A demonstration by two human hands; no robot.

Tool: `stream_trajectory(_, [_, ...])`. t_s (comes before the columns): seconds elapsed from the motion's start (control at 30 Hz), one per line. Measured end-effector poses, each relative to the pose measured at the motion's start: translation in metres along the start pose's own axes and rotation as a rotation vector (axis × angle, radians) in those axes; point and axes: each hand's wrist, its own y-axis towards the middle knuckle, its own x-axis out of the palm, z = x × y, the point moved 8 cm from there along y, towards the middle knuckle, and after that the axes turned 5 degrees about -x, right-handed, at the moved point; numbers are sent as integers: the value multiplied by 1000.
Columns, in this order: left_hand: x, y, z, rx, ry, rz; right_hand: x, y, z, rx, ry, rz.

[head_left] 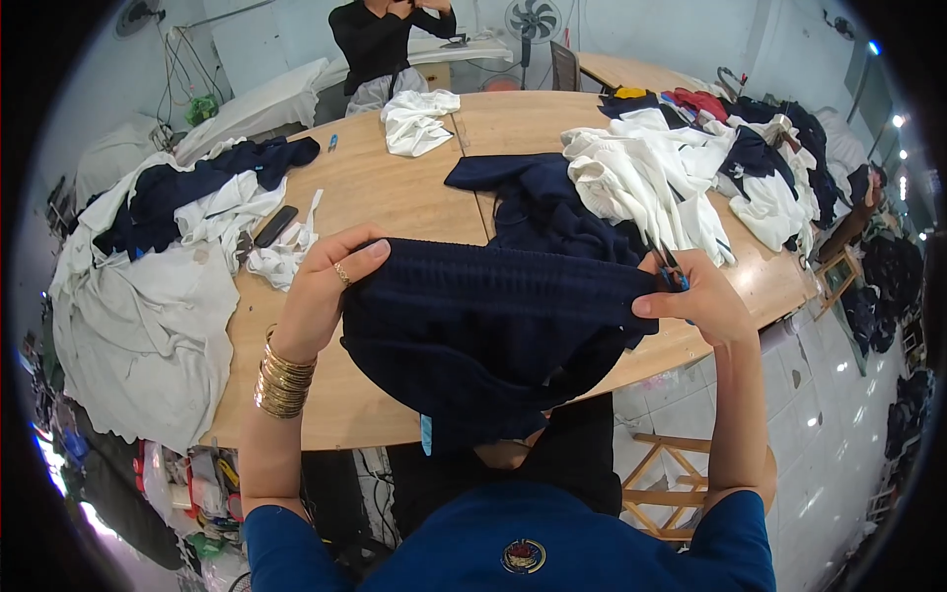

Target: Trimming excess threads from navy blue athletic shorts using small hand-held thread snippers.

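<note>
Nearest: the person's blue top at the bottom edge, both forearms coming up from it. Left wrist carries a stack of gold bangles.

Held up between both hands, just above the near edge of the wooden surface: a dark navy garment. Top edge is a ribbed band stretched flat and taut from hand to hand; the rest hangs in a loose rounded fold below. A small light-blue tag dangles at its lower left.

Left hand: fingers clamped on the band's left end, thumb on the near side, ring on one finger. Right hand: fingers pinched shut on the band's right end; a small blue-handled tool sits in the same grip, type unclear.

Behind the garment, more navy cloth lies bunched mid-surface, touching a pile of white clothes to its right. Left side: a dark phone among mixed white and navy clothes, and a large pale sheet draped over the left edge. Far centre: a small white bundle. Far right: a heap of navy-and-white pieces.

Beyond the surface: another person in black, a fan beside them.
</note>
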Motion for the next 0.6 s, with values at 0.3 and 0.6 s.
stream_trajectory(0.3, [5, 0, -8, 6, 0, -8, 2, -3, 4, -47, 3, -19])
stream_trajectory(0.6, [10, -2, -38, 225, 589, 238, 14, 8, 12, -397, -571, 485])
